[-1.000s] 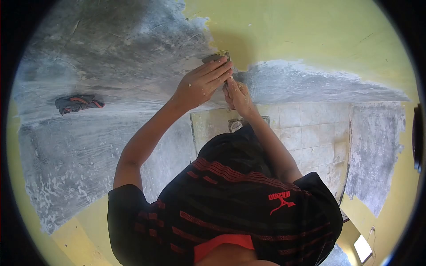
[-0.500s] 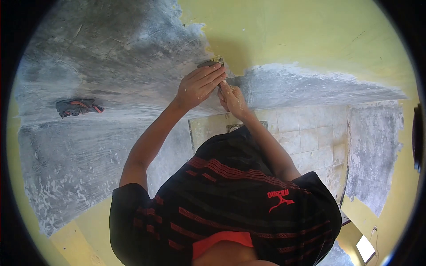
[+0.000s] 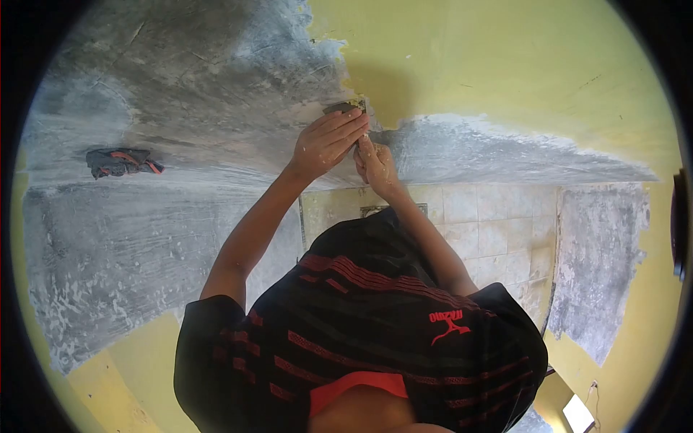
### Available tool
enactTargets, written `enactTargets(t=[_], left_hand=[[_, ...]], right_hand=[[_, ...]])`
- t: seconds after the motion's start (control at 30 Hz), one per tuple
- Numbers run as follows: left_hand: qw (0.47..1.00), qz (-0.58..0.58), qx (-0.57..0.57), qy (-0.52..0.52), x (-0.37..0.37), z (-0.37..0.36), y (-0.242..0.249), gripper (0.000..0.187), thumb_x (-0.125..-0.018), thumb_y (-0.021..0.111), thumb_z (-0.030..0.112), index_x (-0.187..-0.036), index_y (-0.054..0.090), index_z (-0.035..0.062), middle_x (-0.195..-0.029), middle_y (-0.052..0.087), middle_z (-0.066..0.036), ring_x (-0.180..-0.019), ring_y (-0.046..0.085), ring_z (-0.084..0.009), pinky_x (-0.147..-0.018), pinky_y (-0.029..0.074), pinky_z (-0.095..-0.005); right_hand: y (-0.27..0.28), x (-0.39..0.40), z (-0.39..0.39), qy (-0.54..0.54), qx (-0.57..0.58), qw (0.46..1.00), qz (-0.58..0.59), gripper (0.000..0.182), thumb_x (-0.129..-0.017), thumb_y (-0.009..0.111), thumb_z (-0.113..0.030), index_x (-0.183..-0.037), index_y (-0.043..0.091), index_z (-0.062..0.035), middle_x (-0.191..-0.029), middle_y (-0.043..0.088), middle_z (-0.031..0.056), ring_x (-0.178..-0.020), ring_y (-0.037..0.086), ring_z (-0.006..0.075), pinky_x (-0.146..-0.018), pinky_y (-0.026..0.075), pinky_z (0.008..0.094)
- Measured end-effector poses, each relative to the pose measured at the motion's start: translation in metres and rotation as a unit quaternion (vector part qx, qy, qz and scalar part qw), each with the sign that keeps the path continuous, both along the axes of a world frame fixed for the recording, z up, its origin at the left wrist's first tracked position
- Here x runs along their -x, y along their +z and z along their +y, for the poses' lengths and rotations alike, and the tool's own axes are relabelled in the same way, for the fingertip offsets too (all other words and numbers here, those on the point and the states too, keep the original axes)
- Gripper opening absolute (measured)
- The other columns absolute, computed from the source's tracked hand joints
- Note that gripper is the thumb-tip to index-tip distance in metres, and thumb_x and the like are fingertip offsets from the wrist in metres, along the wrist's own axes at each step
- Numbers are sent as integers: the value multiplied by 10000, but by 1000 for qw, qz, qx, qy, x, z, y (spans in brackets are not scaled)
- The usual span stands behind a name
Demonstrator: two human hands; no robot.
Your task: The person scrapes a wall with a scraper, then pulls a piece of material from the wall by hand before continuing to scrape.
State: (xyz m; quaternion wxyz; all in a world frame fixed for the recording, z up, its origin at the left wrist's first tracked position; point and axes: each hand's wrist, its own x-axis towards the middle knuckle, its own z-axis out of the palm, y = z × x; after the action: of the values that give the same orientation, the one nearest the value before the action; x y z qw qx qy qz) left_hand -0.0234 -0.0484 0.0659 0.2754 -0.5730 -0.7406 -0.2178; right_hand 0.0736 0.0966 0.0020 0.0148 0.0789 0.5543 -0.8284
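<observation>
A dark flat scraper (image 3: 344, 107) lies against the wall at the edge between yellow paint (image 3: 462, 65) and bare grey plaster (image 3: 195, 94). My left hand (image 3: 328, 144) rests on it, its fingers stretched out side by side and pressing near the blade. Just to the right and below, my right hand (image 3: 377, 167) is closed around the tool's handle, most of which is hidden by the fingers. Pale flecks speckle both hands.
A crumpled dark cloth with orange-red stripes (image 3: 123, 163) lies at the left on the grey surface. Below the hands are pale tiles (image 3: 480, 227). Another grey patch (image 3: 595, 267) is on the right. A dark object (image 3: 678, 224) stands at the right edge.
The view has shifted slightly, so the cloth appears farther left and higher, and the tiles sit farther left. Both hands keep nearly the same pose on the scraper.
</observation>
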Motion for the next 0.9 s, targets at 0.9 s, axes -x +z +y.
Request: enactTargets(t=[0.9], left_hand=[[1000,21,14,13,3,-4,45,335,-882,746,81,-1213,773,122,-1318,730,23,-1262,665,-157,-1091,520,-358]], right_hand=[[40,6,-11,-17,19,999,23,629,-1123,445,-501,-652,472,-85,-562,440,-21,-507,401,80,-469,309,275]])
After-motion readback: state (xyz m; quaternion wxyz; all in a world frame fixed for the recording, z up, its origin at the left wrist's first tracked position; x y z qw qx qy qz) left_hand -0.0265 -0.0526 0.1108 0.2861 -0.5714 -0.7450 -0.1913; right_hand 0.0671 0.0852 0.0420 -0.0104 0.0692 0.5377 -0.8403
